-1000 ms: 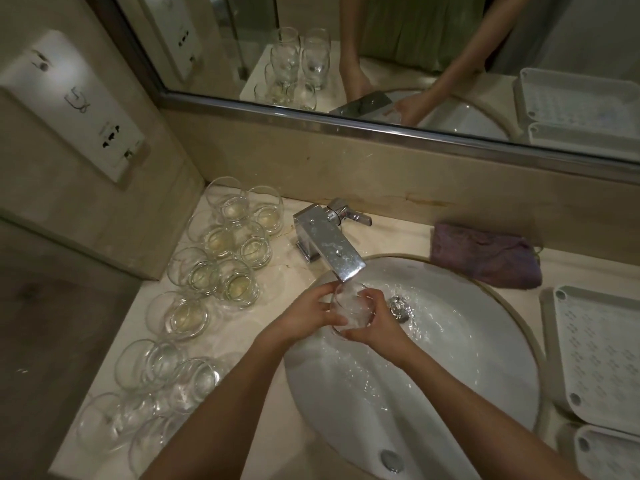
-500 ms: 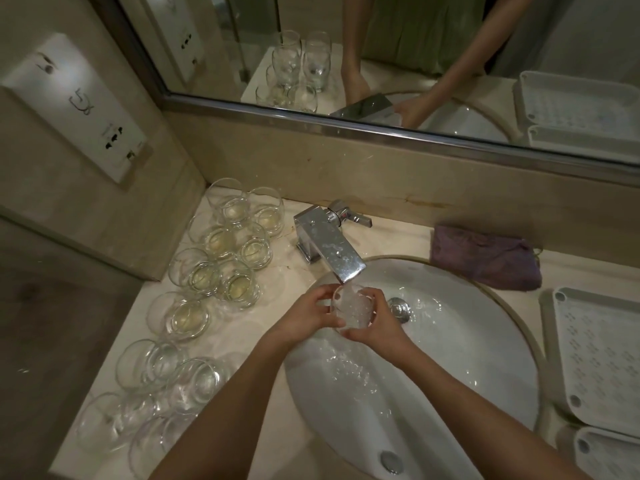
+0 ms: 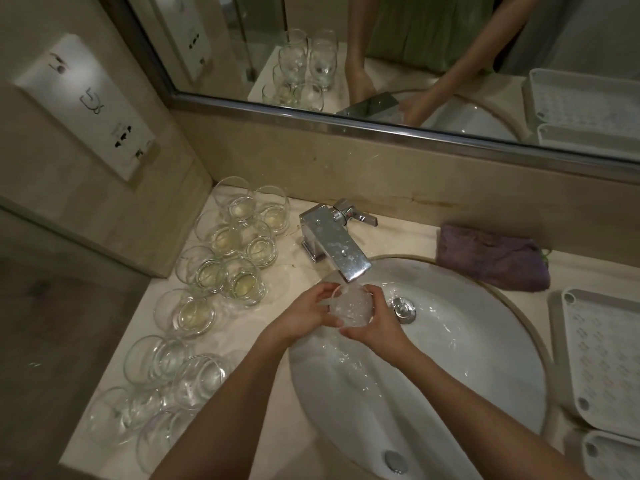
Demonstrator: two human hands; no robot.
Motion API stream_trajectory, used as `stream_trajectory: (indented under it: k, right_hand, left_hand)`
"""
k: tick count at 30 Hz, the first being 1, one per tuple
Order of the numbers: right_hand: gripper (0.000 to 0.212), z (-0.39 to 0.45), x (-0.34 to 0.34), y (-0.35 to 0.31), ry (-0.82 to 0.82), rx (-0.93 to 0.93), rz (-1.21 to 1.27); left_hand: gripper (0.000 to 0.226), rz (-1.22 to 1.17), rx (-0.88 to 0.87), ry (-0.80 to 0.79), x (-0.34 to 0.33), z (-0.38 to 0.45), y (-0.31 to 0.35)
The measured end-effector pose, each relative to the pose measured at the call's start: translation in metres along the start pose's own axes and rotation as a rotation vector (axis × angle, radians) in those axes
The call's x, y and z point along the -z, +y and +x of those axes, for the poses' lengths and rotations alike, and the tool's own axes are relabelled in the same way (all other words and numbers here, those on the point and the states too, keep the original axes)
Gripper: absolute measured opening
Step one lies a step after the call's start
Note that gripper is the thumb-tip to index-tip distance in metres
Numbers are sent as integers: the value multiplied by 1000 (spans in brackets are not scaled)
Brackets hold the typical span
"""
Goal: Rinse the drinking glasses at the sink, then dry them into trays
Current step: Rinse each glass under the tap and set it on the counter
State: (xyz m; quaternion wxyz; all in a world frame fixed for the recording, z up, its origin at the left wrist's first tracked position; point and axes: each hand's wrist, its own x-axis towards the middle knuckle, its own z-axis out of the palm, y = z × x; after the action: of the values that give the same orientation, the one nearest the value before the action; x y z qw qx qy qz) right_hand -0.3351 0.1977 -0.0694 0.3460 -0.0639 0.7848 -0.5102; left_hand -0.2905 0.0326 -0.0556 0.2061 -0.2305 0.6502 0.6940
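The left hand and right hand together cup one clear, rounded glass, fingers curled round its sides, directly beneath the tap. Water fills the glass with bubbles and runs into the sink below the hands. Both forearms reach forward, converging. More glasses stand on the counter left of the hands.

Pale stone counter around a round white sink

Left of the tap, many glasses stand close together, several with yellowish liquid; a purple cloth lies behind the sink, and two white trays sit at the right edge
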Motion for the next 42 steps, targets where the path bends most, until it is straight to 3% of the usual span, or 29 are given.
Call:
stream_trajectory:
  k: [3, 5, 10, 13, 17, 21, 25, 29, 34, 38, 42]
  right_hand:
    - [73, 5, 5, -14, -107, -12, -99]
    - [66, 6, 11, -15, -138, -60, -117]
    - [75, -5, 3, 6, 0, -59, 96]
    - [78, -6, -8, 2, 82, 7, 67]
    - [75, 6, 0, -13, -13, -11, -64]
    - [63, 6, 8, -6, -38, -132, 38]
    - [78, -6, -10, -2, 79, -23, 90]
    - [80, 1, -6, -13, 30, 41, -42]
    - [59, 0, 7, -15, -4, -97, -17]
    - [59, -5, 3, -11, 4, -129, 39]
    - [45, -11, 1, -11, -124, -338, 170]
  left_hand:
    - [56, -117, 99, -24, 14, -3, -7]
    - [47, -48, 140, -31, 15, -3, -6]
    - [57, 182, -27, 8, -5, 1, 6]
    - [65, 74, -27, 3, -1, 0, 4]
    - [61, -91, 59, 39, 8, -3, -2]
    - [55, 89, 81, 38, 1, -1, 4]
    - [65, 139, -27, 34, 2, 1, 7]
    - [59, -44, -25, 67, 5, -7, 1]
    - [42, 6, 58, 95, -4, -7, 3]
    - [45, 47, 49, 97, -3, -7, 2]
    - [33, 294, 144, 57, -2, -4, 6]
